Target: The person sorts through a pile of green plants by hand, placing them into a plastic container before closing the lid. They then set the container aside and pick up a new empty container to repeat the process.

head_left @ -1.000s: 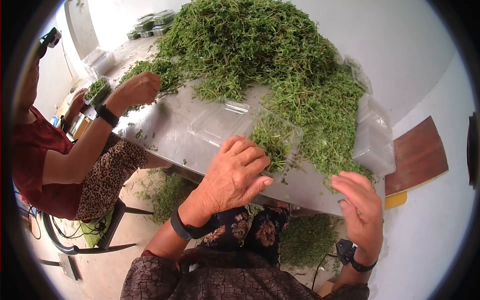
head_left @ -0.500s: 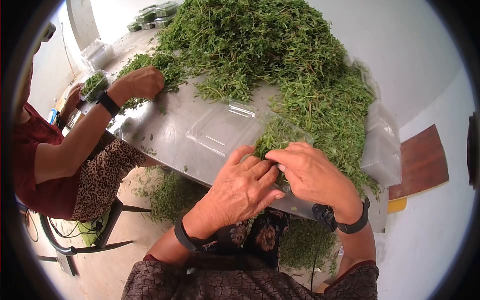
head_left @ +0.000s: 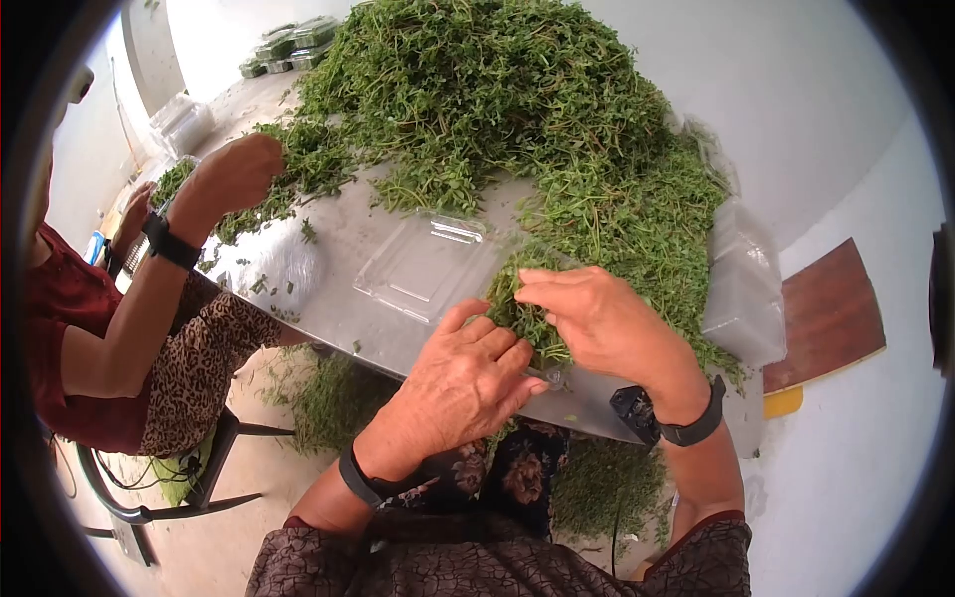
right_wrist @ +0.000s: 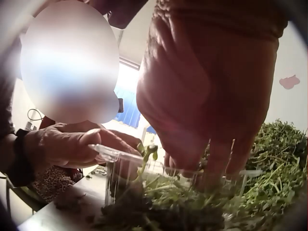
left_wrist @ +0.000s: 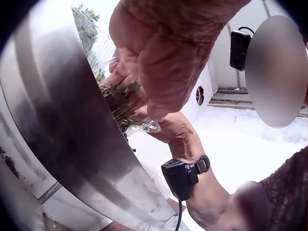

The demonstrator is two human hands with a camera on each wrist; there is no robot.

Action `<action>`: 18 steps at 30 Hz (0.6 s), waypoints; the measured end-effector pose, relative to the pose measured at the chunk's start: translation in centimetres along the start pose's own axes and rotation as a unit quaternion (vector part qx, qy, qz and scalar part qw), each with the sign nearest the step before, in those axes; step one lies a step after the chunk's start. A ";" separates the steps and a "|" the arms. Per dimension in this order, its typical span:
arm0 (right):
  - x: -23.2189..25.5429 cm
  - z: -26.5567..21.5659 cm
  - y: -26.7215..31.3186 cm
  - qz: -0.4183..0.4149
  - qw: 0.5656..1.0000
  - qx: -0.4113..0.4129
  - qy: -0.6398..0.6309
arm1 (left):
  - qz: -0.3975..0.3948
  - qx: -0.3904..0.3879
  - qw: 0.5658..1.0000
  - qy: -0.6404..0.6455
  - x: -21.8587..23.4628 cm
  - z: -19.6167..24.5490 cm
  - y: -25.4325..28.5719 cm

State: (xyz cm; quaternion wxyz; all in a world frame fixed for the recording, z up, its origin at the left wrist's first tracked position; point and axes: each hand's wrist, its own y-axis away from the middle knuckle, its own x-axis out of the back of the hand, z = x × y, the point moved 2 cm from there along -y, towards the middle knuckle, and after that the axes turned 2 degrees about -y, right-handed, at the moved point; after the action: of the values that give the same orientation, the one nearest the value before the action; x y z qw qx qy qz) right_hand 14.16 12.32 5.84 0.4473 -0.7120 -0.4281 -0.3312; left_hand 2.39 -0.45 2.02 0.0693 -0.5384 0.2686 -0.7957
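A clear plastic box [right_wrist: 108, 180] filled with leafy green sprigs [head_left: 537, 333] stands at the near table edge, its hinged lid [head_left: 423, 264] lying open to the left. My left hand [head_left: 468, 373] grips the box's near left side, thumb by the rim [right_wrist: 120, 155] and fingers bent over the greens. From the right, my right hand [head_left: 607, 323] reaches over the box with fairly straight fingers pressing down into the sprigs. In the left wrist view, the left palm hides most of the box.
A large heap of greens [head_left: 487, 99] covers the table's back and right. Stacked empty boxes [head_left: 741, 284] stand at the right edge, filled boxes [head_left: 293, 45] at the back left. Another person [head_left: 129, 328] sits at the left, a hand over greens. A brown board [head_left: 826, 313] leans beyond the table.
My right hand has come in from the right of the box and now presses on its greens. The left hand has stayed at the box. The other person's raised hand has shifted left.
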 end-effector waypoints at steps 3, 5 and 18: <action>2.6 -0.6 0.2 0.037 0.999 -0.011 -0.037 | 0.003 0.000 1.000 0.014 0.1 -0.1 0.3; 4.6 -1.5 0.7 0.055 0.994 -0.090 -0.022 | 0.043 -0.001 0.999 -0.008 0.3 -0.1 0.4; 7.4 2.7 3.1 0.040 0.952 -0.285 0.109 | -0.012 0.041 0.998 -0.054 0.5 -0.3 0.1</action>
State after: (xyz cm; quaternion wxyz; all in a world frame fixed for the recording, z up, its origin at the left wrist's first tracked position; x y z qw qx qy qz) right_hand 20.31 16.37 10.07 0.2832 -0.7858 -0.2355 -0.4968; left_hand 1.93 -0.65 2.35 0.0961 -0.5807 0.2251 -0.7765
